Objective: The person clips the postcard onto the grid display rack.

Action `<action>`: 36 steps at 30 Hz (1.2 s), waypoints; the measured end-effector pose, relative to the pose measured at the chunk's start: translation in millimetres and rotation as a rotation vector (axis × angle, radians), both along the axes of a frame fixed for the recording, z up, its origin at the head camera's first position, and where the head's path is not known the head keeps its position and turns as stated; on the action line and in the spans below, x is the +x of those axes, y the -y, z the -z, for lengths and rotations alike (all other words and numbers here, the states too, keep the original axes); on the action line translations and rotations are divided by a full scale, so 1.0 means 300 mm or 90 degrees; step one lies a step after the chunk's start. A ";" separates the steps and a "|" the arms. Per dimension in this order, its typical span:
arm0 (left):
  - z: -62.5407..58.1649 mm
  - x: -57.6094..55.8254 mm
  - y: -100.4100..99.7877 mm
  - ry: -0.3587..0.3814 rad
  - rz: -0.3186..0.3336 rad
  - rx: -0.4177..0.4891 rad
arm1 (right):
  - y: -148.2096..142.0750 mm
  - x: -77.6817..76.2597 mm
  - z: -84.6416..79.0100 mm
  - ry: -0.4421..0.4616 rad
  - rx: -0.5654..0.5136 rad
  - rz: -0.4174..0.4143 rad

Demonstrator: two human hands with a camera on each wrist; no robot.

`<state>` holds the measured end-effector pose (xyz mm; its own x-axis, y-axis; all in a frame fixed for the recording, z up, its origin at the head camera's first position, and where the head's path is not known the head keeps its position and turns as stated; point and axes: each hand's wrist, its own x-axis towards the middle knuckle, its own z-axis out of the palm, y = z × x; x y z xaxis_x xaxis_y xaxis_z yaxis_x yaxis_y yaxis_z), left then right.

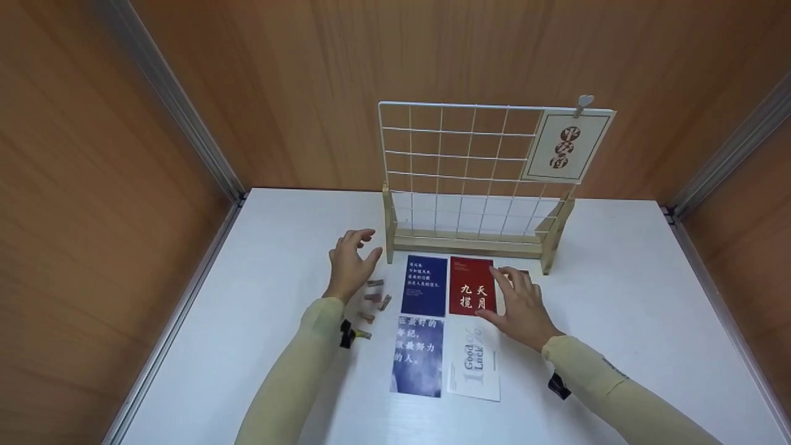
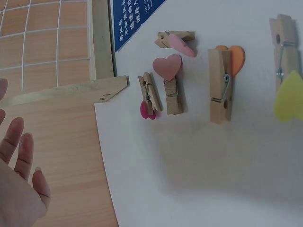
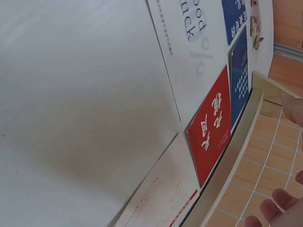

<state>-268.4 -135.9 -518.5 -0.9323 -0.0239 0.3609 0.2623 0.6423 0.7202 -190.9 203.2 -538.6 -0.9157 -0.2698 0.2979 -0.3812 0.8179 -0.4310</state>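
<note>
In the head view my left hand is held above the table, thumb and fingers parted and nothing between them. Just beside it lie several wooden clothespins with heart tops, among them an orange-heart clothespin and a yellow-heart clothespin. My right hand hovers over the right edge of the red card, fingers spread and holding nothing. A dark blue card lies left of the red one. Nearer me are a cloudy blue card and a white "Good Luck" card.
A white wire grid stands in a wooden base behind the cards. A clothespin with a pale heart clips a cream card to its top right. Another white card lies beside the red one. Wooden panels surround the white table.
</note>
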 end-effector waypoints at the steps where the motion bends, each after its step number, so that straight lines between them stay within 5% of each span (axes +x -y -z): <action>1: 0.005 0.001 0.001 -0.001 -0.002 -0.002 | 0.002 0.004 0.005 0.010 0.005 -0.001; 16: 0.045 -0.005 0.001 0.065 -0.083 -0.018 | 0.021 0.031 0.038 0.150 0.076 -0.009; 25: 0.063 0.003 0.012 0.096 -0.120 0.026 | 0.030 0.042 0.060 0.214 0.097 -0.004; 36: 0.068 0.009 0.020 0.173 -0.157 0.022 | 0.031 0.050 0.079 0.192 0.148 -0.026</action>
